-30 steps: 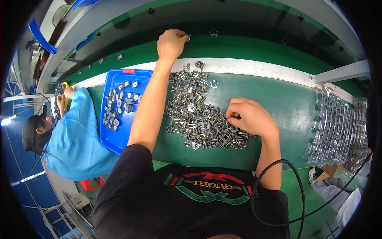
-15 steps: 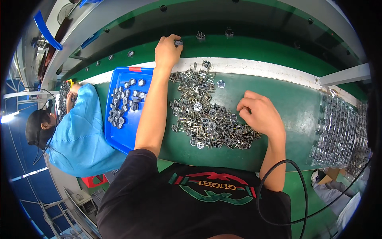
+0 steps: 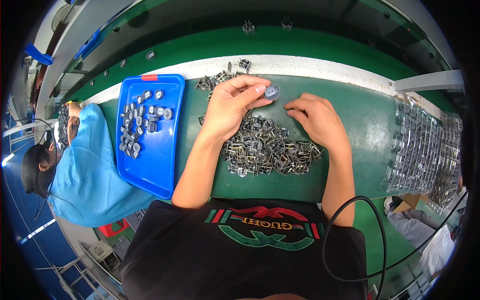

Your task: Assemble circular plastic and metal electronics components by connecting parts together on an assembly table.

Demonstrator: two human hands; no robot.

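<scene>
Two bare hands are seen over a green work surface, forearms entering from below past a black shirt with a printed front and a looped black cable. Nearest the body, a heap of small metal parts is spread on the matte green top: grey, glinting, spiky with thin pins, tangled together. The right hand is rested on the far edge of the heap, fingers curled downward onto the surface; whether anything is pinched beneath cannot be told. The left hand is raised just above the heap, and a small round grey part is gripped between thumb and fingertips, just beside the right hand's fingertips. To the left, a shallow blue plastic tray, rectangular with rounded corners, is loaded with small dark round pieces. At the right edge, stacked clear blister trays are noted. Beyond the hands, a white strip borders a darker green belt bearing two lone parts. A person in blue is seated far left.
</scene>
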